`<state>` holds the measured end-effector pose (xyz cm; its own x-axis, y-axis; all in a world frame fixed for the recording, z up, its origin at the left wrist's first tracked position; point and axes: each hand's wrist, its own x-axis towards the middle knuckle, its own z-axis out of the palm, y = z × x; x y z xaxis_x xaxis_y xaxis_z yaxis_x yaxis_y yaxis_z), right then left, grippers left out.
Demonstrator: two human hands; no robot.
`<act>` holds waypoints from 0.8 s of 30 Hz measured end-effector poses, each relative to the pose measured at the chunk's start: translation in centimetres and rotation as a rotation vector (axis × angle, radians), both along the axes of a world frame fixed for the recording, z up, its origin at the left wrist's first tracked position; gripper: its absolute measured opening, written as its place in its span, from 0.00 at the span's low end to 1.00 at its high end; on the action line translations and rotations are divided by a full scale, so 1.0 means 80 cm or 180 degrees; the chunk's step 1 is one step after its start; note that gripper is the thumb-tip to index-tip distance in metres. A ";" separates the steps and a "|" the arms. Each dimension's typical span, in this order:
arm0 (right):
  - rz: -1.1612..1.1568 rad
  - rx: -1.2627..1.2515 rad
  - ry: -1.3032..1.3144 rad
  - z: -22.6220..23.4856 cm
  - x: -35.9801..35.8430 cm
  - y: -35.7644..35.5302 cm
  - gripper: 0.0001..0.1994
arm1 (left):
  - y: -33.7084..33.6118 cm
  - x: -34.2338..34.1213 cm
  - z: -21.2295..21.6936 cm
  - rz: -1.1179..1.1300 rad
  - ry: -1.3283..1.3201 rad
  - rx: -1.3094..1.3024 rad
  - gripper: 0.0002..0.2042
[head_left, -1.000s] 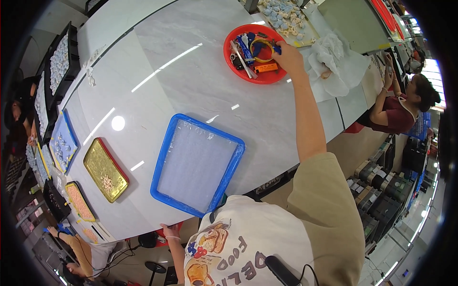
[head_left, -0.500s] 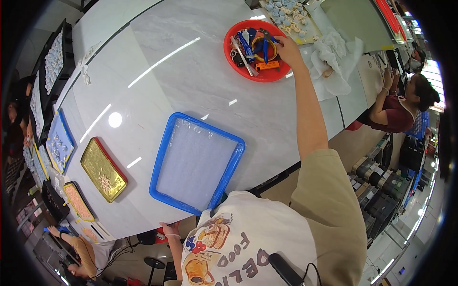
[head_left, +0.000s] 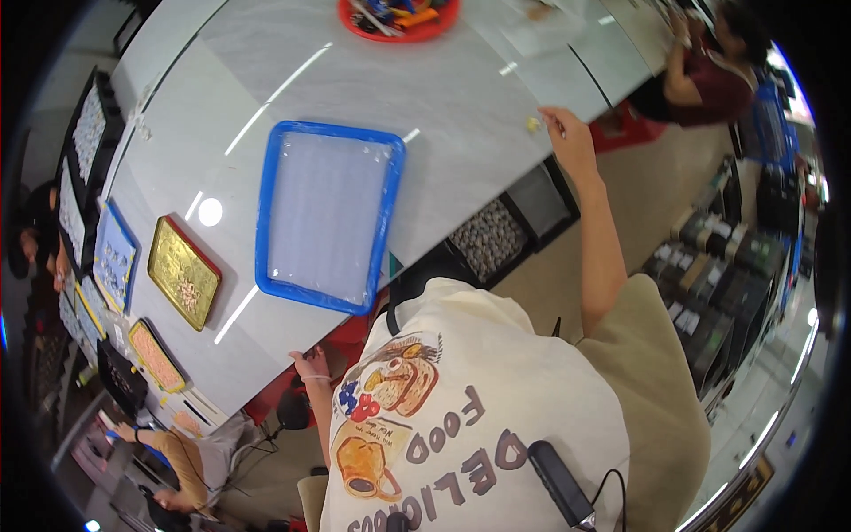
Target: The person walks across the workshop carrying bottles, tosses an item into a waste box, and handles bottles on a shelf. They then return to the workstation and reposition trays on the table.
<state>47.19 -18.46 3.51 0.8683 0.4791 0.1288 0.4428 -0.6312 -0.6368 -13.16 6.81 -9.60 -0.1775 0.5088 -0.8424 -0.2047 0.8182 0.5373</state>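
Observation:
My right hand (head_left: pixel 572 142) is over the table's right edge, its fingers curled together and blurred. Just left of the fingertips is a small pale-yellow piece (head_left: pixel 533 124); I cannot tell whether the hand holds it or something thin. My left hand (head_left: pixel 312 364) is at the table's near edge, fingers apart, with nothing seen in it. Between the hands lies a blue-rimmed tray (head_left: pixel 266 222) lined with clear film over a whitish sheet. At the top edge a red bowl (head_left: pixel 390 35), cut off by the frame, holds tools, among them an orange-handled one.
A gold tray (head_left: pixel 173 266) with small pale pieces and a pink-filled tray (head_left: pixel 158 356) stand at left. Beyond them are a blue tray (head_left: pixel 115 257) and black crates. A crate of greyish pieces (head_left: pixel 487 239) sits below the table. Other people work at right and lower left.
My right hand has left the bowl and the pliers there and come nearer, to the table's right edge. The view has shifted, so the bowl and blue-rimmed tray appear higher.

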 end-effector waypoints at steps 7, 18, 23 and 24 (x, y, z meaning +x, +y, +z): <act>-0.0902 -0.0802 0.1315 -0.088 -0.269 -0.281 0.10 | -0.007 -0.001 -0.011 -0.0243 -0.0749 0.0727 0.24; -0.0681 -0.1282 0.2967 -0.124 -0.665 -0.413 0.13 | 0.034 -0.015 -0.040 -0.0548 -0.1731 0.0659 0.28; -0.1257 -0.0748 0.3455 -0.081 -0.738 -0.434 0.12 | 0.051 -0.014 -0.045 -0.0655 -0.1508 0.0484 0.25; -0.1476 -0.0542 0.3837 -0.069 -0.744 -0.434 0.11 | 0.050 -0.015 -0.044 -0.0690 -0.1515 0.0450 0.25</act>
